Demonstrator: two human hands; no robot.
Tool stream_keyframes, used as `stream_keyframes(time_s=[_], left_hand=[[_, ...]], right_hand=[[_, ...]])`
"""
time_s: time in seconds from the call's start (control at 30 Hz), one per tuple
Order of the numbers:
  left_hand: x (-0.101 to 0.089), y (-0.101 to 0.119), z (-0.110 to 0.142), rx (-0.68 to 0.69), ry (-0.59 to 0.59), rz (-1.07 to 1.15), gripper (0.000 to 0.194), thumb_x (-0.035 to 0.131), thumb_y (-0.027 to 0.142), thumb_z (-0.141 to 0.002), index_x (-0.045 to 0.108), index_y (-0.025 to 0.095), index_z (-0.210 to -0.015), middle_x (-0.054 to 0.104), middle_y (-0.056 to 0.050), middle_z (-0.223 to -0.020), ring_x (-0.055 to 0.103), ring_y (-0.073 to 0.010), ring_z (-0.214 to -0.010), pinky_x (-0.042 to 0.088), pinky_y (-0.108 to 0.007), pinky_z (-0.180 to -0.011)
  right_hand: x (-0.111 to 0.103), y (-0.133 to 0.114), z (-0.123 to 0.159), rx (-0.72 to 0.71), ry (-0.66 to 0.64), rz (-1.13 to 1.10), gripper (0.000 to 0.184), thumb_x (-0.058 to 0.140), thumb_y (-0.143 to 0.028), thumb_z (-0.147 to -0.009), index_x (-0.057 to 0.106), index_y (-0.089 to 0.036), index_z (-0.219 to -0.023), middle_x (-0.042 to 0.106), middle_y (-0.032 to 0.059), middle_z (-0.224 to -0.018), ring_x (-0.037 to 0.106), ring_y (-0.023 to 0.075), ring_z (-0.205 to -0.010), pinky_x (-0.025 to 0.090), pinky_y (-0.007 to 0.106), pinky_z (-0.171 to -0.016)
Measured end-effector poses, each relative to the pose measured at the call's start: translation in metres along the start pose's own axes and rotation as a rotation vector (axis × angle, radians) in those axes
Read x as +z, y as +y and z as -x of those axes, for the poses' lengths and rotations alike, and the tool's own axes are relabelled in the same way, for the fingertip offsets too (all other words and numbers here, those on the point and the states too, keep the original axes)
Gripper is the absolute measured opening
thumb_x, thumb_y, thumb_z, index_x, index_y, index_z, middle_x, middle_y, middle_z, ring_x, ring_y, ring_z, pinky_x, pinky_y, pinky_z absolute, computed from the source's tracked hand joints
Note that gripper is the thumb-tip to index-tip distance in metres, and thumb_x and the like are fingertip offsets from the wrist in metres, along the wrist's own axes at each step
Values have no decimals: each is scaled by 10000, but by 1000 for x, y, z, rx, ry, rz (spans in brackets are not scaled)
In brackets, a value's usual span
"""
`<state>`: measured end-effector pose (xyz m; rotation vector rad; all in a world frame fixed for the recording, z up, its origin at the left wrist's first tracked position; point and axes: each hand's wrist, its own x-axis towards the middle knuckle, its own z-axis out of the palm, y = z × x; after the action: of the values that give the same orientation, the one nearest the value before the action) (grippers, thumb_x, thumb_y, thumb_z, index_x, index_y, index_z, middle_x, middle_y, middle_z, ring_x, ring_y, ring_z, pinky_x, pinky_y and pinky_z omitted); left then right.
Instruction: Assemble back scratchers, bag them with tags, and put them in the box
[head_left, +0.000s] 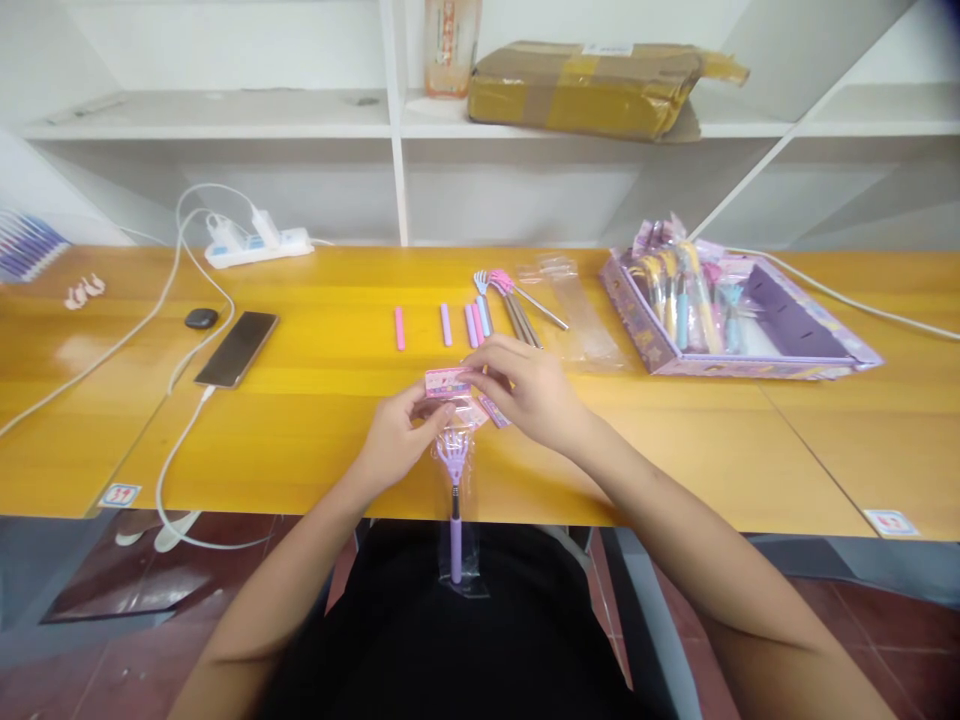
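A purple back scratcher in a clear plastic bag hangs down over the table's front edge, its hand-shaped end up. My left hand pinches the top of that bag, thumb in front. My right hand has thumb and fingers closed on the right end of a small pink printed card at the bag's top. Another printed card lies beneath my right hand. Just beyond my hands are loose pink and purple handles, a blue claw head and a pink claw head on metal rods.
A purple display box with bagged back scratchers stands at the right. Clear bags lie beside it. On the left are a phone on a cable, a black earbud case and a power strip. A taped carton sits on the shelf.
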<state>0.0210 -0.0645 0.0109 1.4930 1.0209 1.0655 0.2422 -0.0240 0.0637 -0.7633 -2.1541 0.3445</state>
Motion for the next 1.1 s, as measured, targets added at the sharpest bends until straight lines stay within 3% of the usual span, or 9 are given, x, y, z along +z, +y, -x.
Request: stream_keyframes(time_s=[0.13, 0.27, 0.43, 0.5, 0.63, 0.93, 1.1], left_hand=[[0, -1, 1, 27, 28, -38, 362, 733, 389, -1014, 753, 181, -1310, 789, -115, -1315, 762, -264, -1137, 601, -390, -1017], [-1, -1, 2, 29, 44, -42, 351, 727, 421, -1018, 758, 175, -1267, 804, -105, -1237, 765, -251, -1074, 604, -365, -964], [0, 2, 1, 36, 27, -24, 373, 726, 432, -1023, 748, 174, -1291, 795, -113, -1276, 760, -251, -1102, 593, -359, -989], [0, 2, 1, 27, 22, -25, 369, 731, 446, -1020, 752, 168, -1261, 807, -109, -1225, 765, -245, -1063, 597, -353, -965], [0, 2, 1, 23, 17, -9, 381, 727, 479, -1023, 752, 169, -1243, 810, -102, -1184, 765, -232, -1023, 598, -331, -917], [0, -2, 2, 33, 15, -30, 386, 718, 472, -1034, 746, 185, -1291, 801, -94, -1206, 757, -220, -1016, 591, -324, -907], [-1, 0, 3, 17, 3, -45, 339, 728, 471, -1025, 755, 175, -1189, 804, -72, -1090, 752, -205, -943, 585, -308, -859]], right_hand=[[0, -1, 2, -19, -52, -27, 135, 605, -269, -1111, 705, -199, -1051, 698, 56, -964, 654, 174, -849, 521, 311, -764], [0, -3, 6, 50, -105, -40, 140, 633, -312, -1101, 700, -202, -1046, 657, 36, -940, 597, 146, -740, 498, 301, -700], [0, -5, 11, 37, -49, -78, 203, 635, -305, -1097, 664, -234, -1285, 612, 72, -1177, 592, 124, -745, 555, 319, -725], [1, -6, 11, -12, -39, -67, 202, 616, -293, -1103, 671, -248, -1293, 577, 85, -1227, 601, 135, -789, 573, 342, -756], [1, -9, 11, -71, -52, -30, 193, 595, -283, -1107, 687, -246, -1273, 558, 103, -1230, 593, 168, -834, 573, 380, -755], [4, -9, 11, -23, -83, -67, 225, 607, -219, -1082, 664, -235, -1300, 628, 100, -1210, 651, 188, -887, 606, 376, -800], [7, -5, 12, -64, -35, 40, 161, 599, -212, -1093, 707, -227, -1211, 662, 94, -1124, 679, 210, -959, 594, 361, -805]])
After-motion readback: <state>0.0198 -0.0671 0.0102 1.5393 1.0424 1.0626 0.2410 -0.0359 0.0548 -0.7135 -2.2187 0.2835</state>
